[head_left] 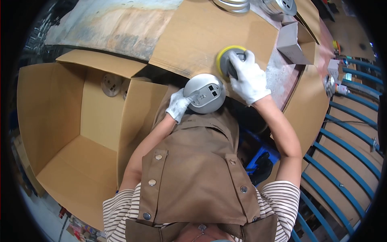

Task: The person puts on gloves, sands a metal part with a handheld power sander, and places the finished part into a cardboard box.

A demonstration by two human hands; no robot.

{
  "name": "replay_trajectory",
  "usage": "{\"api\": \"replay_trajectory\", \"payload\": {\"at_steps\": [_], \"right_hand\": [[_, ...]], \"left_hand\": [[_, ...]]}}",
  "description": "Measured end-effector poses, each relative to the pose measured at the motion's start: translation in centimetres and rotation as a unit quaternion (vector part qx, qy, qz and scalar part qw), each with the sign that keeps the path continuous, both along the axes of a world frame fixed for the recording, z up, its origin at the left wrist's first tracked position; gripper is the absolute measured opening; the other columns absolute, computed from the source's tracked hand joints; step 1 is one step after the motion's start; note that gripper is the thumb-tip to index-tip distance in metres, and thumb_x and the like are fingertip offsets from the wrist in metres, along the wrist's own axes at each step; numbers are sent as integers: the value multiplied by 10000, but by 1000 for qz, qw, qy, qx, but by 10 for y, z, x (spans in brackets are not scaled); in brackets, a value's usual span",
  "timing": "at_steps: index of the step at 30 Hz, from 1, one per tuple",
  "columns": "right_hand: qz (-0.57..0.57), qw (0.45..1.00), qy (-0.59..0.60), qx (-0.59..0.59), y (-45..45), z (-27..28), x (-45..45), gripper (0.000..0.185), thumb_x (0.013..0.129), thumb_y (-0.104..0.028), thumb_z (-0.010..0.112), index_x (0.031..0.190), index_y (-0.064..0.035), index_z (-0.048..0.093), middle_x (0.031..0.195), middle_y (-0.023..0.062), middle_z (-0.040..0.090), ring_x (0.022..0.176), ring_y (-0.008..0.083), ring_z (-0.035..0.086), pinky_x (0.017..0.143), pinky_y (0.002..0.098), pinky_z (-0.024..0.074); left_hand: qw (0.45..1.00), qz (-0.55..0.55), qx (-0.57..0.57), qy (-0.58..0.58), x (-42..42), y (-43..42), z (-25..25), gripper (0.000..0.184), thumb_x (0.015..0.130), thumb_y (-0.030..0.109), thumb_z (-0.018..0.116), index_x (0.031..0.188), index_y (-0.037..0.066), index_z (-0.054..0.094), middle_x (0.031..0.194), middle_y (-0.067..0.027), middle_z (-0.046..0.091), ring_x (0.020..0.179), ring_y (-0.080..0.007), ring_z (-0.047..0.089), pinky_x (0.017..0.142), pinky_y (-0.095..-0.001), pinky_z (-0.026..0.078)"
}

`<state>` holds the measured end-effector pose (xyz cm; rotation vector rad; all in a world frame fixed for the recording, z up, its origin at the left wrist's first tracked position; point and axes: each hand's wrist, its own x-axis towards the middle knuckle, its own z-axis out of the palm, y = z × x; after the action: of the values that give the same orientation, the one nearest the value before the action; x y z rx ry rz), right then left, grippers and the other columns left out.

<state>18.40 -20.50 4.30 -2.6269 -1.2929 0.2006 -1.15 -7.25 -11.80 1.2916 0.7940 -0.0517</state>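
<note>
My left hand (177, 105), in a white glove, grips the left edge of a round silver metal housing (215, 104) near my lap. Its face has a raised oval plate with two dark square openings. My right hand (250, 77), gloved too, is closed around a grey round hand pad (229, 60) with a yellow rim. The pad is over the cardboard sheet (193, 38), just above and right of the housing. Whether pad and housing touch, I cannot tell.
An open cardboard box (76, 169) stands at my left with a similar silver housing (110, 85) inside. More silver housings (232, 5) sit at the far table edge. A small open carton (291, 44) is at the right, near a blue slatted rack (342, 149).
</note>
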Motion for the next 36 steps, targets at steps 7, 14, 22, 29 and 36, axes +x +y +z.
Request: {"api": "replay_trajectory", "payload": {"at_steps": [7,14,22,29,36], "right_hand": [[27,998,-5,-59,17,2,-3,603,749,-193,758,1311,-208,539,1259,252,511,940,434,655,811,467,560],[-11,998,-8,54,1,-7,13,564,759,-181,703,1295,-217,529,1234,254,511,891,435,661,776,502,555],[51,998,35,-13,16,8,-12,559,757,-158,685,1291,-221,530,1253,240,511,949,425,655,771,498,561],[-67,994,2,84,1,-23,27,695,727,-212,747,1370,-219,483,1221,197,538,1002,413,640,859,476,546],[-212,973,14,94,-29,-32,66,820,654,-328,829,1374,-172,470,1203,170,577,1090,359,616,934,426,511]], "left_hand": [[999,23,-37,-6,-4,-2,-3,441,858,253,752,1156,-54,647,1044,-168,721,941,-185,682,819,-326,542],[1000,7,-14,-4,-6,1,-10,433,853,237,753,1158,-52,650,1035,-163,724,932,-181,681,827,-324,544],[1000,12,-14,-4,-2,-1,-4,488,851,307,771,1156,-55,653,1033,-149,724,922,-178,672,827,-320,535],[996,25,-80,-28,-1,-1,-5,534,863,326,772,1220,-42,624,1107,-135,700,993,-175,643,879,-316,510],[961,32,-252,-112,-7,8,13,596,878,329,759,1313,-30,563,1228,-114,650,1113,-179,595,967,-321,473]]}}
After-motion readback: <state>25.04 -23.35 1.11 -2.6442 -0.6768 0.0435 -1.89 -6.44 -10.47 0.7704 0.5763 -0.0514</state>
